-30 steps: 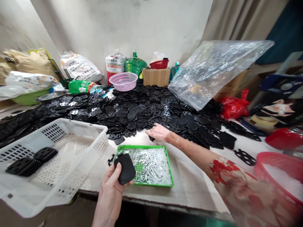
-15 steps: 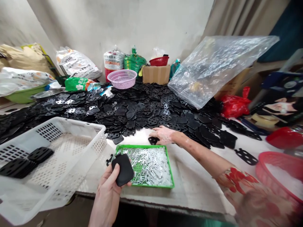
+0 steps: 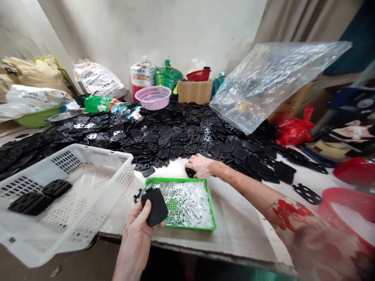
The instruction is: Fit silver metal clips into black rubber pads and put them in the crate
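Note:
In front of the table edge, my left hand (image 3: 140, 224) grips a flat black plate (image 3: 155, 207) with rounded corners and a small tab, its smooth face turned up. My right hand (image 3: 199, 166) reaches past a green tray (image 3: 211, 210) and closes its fingers on a black plate with holes (image 3: 190, 172) lying on the white tabletop. The palm hides much of that plate. Many small silvery metal pins (image 3: 187, 203) fill the tray. Behind my right hand spreads a large heap of black plates (image 3: 164, 136), some smooth, some with holes.
At left a white plastic basket (image 3: 96, 203) holds stacked black plates (image 3: 32, 203). A pink basin (image 3: 336, 210) and a loose black plate (image 3: 307, 193) are at right. Beyond the heap stand a lilac basket (image 3: 154, 98), a cardboard box (image 3: 195, 92) and a clear plastic sheet (image 3: 263, 89).
My right hand's fingers have drawn in over the plate with holes. My left hand still holds its plate. The whole view has shifted slightly.

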A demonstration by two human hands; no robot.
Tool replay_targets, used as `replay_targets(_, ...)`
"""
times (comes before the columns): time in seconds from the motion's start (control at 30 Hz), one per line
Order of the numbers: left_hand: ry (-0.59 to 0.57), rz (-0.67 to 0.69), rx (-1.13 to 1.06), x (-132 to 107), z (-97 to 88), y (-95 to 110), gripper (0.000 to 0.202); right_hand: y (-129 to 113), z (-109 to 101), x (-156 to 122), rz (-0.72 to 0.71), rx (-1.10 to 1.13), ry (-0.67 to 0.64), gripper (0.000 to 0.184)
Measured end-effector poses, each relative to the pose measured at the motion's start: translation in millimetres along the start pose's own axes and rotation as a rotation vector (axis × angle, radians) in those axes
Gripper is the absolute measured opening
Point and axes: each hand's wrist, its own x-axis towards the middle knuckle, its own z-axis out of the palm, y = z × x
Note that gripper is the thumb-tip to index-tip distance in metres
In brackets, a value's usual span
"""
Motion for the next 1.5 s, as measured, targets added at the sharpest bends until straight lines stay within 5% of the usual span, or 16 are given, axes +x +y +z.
replay_targets(0.17,-0.026,-0.008,-0.006,-1.9,-3.4,-1.4,0.044,3.2,-5.5,-0.7,0.097,0.053,0.075,0.021)
replay_targets(0.3,-0.016,-0.005,-0.002,-2.3,-4.2,-4.0,0.041,-10.2,-16.4,-12.1,0.15,0.202,0.254,0.034)
replay_targets(0.43,0.002,0.011,0.015,-2.7,1.0,-9.8,0.039,-57.5,-21.2,-31.4,-0.148,0.858,0.421,0.033)
replay_targets(0.5,-0.04,0.0,0.016,-4.1,5.1,-13.1,0.038,-83.4,-20.6,-39.3,-0.256,1.013,0.428,0.035)
replay_targets(0.7,-0.173,-0.031,-0.027,-10.8,12.5,-17.7,0.031,-120.9,-20.6,-51.7,-0.171,0.813,0.555,0.058)
replay_targets(0.9,-0.236,-0.003,0.005,-14.7,11.9,-12.0,0.031,-126.2,-5.7,-56.1,-0.002,1.184,0.578,0.034)
replay_targets(1.13,-0.088,0.085,0.12,-16.8,12.6,-20.0,0.04,-134.5,2.4,-59.0,0.097,1.436,0.532,0.018)
replay_targets(1.23,-0.109,0.123,0.209,-17.1,10.9,-22.7,0.037,-137.6,0.6,-59.5,0.143,1.555,0.452,0.018)
replay_targets(1.5,-0.1,0.238,0.439,-19.3,9.0,-20.5,0.027,-140.5,-0.5,-61.1,0.151,1.559,0.48,0.014)
